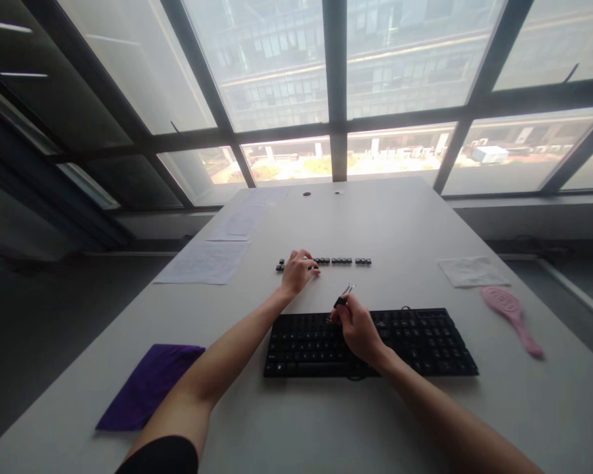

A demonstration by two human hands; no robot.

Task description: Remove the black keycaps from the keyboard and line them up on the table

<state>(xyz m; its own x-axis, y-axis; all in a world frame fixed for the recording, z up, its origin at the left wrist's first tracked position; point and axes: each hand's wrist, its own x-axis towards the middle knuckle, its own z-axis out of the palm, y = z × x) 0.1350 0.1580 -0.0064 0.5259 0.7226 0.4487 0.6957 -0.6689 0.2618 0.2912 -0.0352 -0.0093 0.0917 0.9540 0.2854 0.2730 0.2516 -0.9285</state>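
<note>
1 black computer keyboard [427, 337] lies flat and lengthwise, pale markings on its keys, its middle hidden from me. Beyond it, small black key caps [342, 261] sit in a broken line, partly covered toward the left; 1 cluster stands apart at the right end. 1 small tool [340, 302], black with thin metal prongs, is held tilted near the keyboard's far edge.

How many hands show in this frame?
2: the left hand at the row of loose black keys; the right hand over the keyboard, holding a wire-pronged tool.
</note>
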